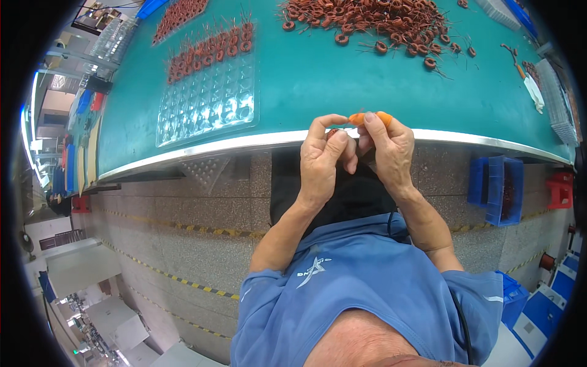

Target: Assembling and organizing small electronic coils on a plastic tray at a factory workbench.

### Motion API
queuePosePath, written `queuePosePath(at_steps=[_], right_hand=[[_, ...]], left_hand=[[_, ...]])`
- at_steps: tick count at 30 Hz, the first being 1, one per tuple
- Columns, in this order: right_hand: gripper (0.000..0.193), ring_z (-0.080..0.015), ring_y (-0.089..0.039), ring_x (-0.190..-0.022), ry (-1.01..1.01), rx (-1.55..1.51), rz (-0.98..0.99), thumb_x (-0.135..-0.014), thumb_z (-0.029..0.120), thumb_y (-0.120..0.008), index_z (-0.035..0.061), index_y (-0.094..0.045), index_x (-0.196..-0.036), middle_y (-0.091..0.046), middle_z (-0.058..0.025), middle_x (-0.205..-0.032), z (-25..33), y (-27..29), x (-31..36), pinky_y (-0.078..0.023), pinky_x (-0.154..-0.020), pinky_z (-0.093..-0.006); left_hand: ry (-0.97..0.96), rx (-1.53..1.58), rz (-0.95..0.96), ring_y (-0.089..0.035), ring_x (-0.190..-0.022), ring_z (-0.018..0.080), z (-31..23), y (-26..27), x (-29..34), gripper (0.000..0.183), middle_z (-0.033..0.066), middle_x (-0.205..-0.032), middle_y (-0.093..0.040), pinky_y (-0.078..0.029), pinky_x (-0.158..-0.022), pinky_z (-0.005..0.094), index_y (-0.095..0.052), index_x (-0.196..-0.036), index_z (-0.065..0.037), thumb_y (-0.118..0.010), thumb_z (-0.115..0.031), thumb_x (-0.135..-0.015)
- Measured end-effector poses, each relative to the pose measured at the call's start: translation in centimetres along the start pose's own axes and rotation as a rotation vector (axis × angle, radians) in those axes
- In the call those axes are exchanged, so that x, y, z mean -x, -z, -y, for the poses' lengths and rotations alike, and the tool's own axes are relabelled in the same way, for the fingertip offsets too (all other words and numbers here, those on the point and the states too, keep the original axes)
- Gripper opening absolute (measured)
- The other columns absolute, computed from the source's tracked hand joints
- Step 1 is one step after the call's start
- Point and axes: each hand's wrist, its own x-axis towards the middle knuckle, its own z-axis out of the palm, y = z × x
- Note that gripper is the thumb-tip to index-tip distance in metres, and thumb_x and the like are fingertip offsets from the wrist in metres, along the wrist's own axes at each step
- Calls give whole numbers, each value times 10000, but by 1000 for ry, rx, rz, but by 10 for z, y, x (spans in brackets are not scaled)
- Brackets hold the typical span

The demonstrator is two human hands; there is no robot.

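Observation:
Just over the table's front edge, my left hand (319, 162) pinches a small copper-wound ring coil (332, 134) between thumb and fingers. My right hand (390, 147) is close beside it with its fingers closed, thumb against the index finger. Orange coverings, like finger cots (384, 118), show at the fingertips where the two hands meet. A thin reddish wire end seems to stick up there. Whatever the right fingers grip is hidden.
A large heap of similar coils (379, 21) lies on the green table (293, 79). A clear compartment tray (205, 101), partly filled with coils, is at the left; another filled tray (178, 18) lies beyond. An orange-handled tool (520, 70) rests at the right. Blue crates (504, 189) stand on the floor.

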Motion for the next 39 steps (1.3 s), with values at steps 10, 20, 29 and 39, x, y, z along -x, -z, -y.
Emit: queuePosePath(at_steps=[10, 20, 29, 39], right_hand=[[245, -138, -579, -772, 577, 779, -145, -929, 198, -621, 24, -654, -1099, -600, -47, -935, 44, 74, -88, -492, -672, -258], [310, -313, -570, -976, 617, 1508, -109, -904, 121, -604, -56, -558, -1155, -567, -172, -1111, 25, 143, -136, -480, -841, -408], [301, -354, -579, -922, 643, 1409, -34, -868, 71, -605, -22, -592, -1154, -595, -186, -983, 39, 151, -141, -479, -807, -422], [413, -127, -623, -741, 624, 818, 26, -839, 103, -711, 1, -593, -1222, -688, -76, -952, 71, 109, -105, -523, -678, -263]], left_hand=[[-259, -615, -174, -612, -735, 129, -80, 71, -57, 101, 49, -901, -633, -468, -657, 239, -611, -994, -35, -572, -119, -955], [-418, -1216, -317, -637, -769, 151, -117, 162, -156, 137, 87, -846, -684, -490, -716, 275, -703, -908, -25, -691, -128, -818], [-466, -1361, -182, -649, -803, 264, -94, 158, -180, 149, 129, -822, -668, -491, -737, 369, -686, -842, 3, -645, -138, -818], [-67, -707, 121, -602, -678, 123, -60, 27, -108, 295, 88, -855, -641, -481, -617, 244, -541, -1176, -2, -479, -240, -1013]])
